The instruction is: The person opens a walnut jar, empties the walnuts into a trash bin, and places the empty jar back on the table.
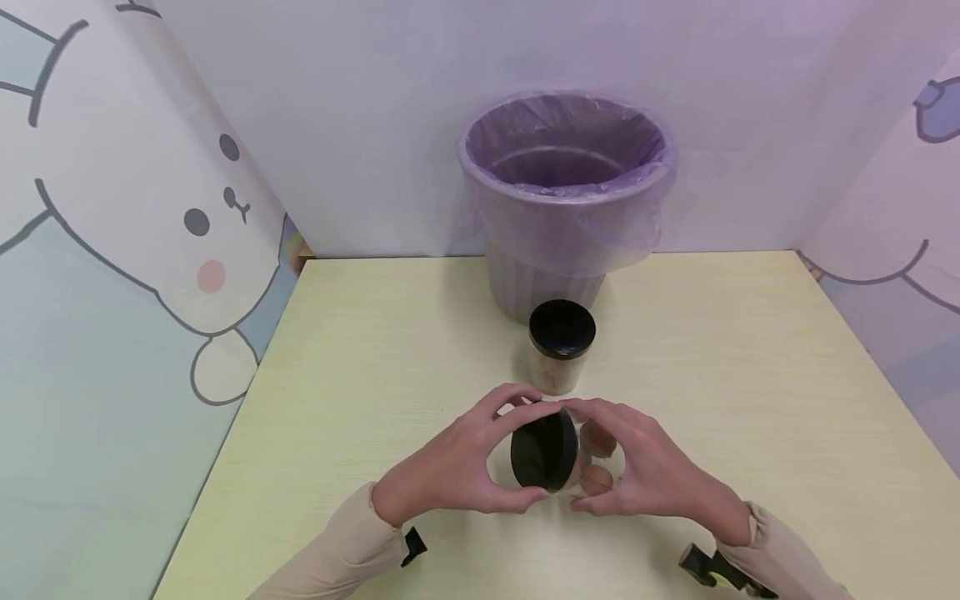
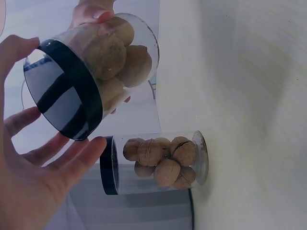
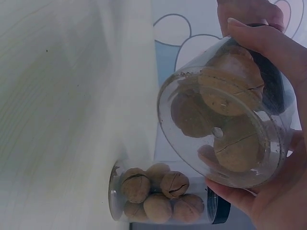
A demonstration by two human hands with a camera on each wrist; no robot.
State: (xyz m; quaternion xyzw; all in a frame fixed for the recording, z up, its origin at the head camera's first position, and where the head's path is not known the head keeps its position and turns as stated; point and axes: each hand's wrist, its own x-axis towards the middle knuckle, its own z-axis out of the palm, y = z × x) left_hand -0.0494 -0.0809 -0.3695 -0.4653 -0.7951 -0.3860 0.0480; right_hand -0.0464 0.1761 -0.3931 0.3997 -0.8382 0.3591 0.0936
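My right hand curls round the clear body of the walnut jar, thumb under it and fingers over the top, so the jar lies on its side in the air above the table. My left hand meets it from the other end: thumb and fingertips close round the rim of the black lid, which faces left. Holding body and lid in opposite hands like this gives each a firm purchase on its own part, and I judge the lid is still seated on the jar. The left wrist view shows the walnuts resting against the jar's side and its base.

Just beyond the held jar, a second jar stands upright on the table, its own black lid on top and walnuts showing through the wall. It stands apart from my hands, though close enough that a wide swing of the held jar could knock it.

Behind that second jar, touching or almost touching it as far as I can tell, stands a grey bin lined with a thin purple bag, open at the top. Cartoon-printed panels wall in the table on the left and right of the bin.
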